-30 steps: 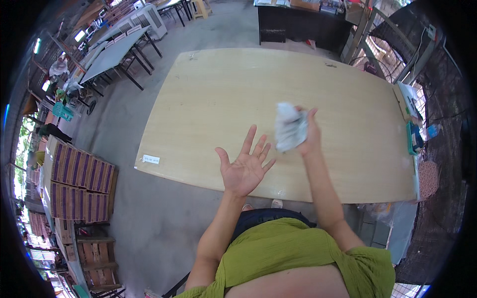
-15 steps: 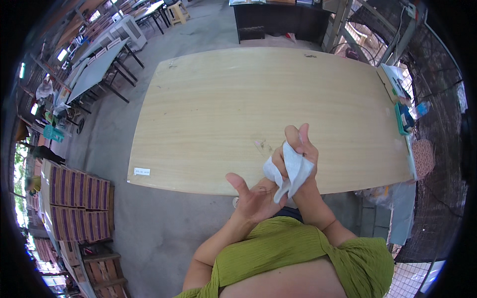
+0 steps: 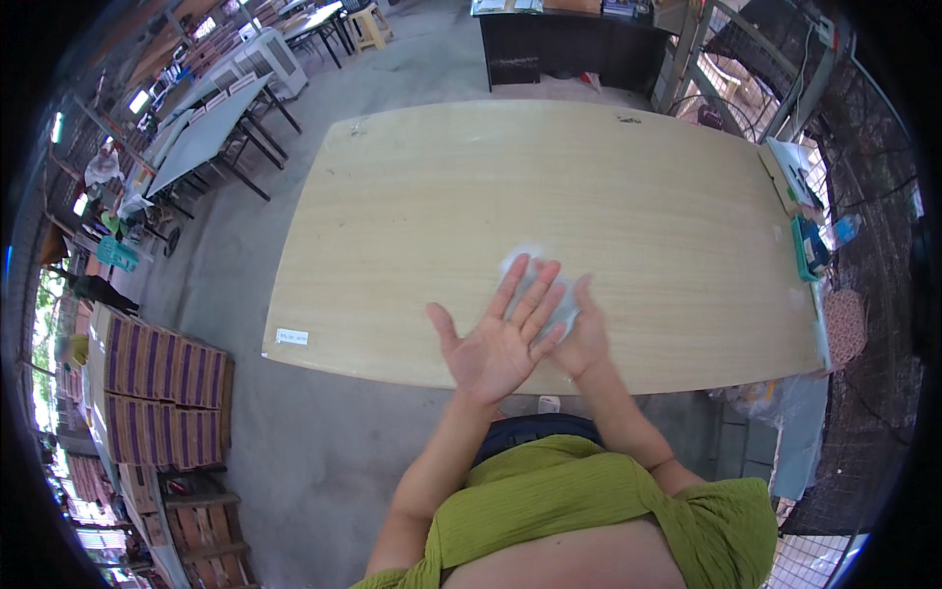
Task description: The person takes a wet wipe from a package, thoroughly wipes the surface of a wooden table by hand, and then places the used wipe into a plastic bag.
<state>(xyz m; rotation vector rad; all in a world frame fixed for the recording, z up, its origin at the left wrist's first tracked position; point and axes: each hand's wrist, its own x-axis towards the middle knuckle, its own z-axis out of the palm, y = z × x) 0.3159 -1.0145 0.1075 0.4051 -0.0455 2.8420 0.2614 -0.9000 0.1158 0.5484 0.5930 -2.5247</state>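
My left hand (image 3: 488,353) is raised over the near part of the table (image 3: 412,226), palm up, its fingers spread and nothing lying on the palm. Close against its far side, my right hand (image 3: 588,339) holds a thin white wipe (image 3: 566,312), pressed to the backs of the left fingers. Parts of the wipe show between and beyond those fingers. The right fingers are partly hidden behind the left hand and slightly blurred.
Stacked striped cartons (image 3: 162,432) stand at the left. On the table's right edge are a green tray (image 3: 807,247) and a pink woven item (image 3: 846,329). A black desk (image 3: 569,49) stands beyond the far edge, and grey tables (image 3: 211,137) at far left.
My left hand has turned palm up and spread its fingers, moving farther over the table. The wipe has gone from around both hands to behind the left fingers.
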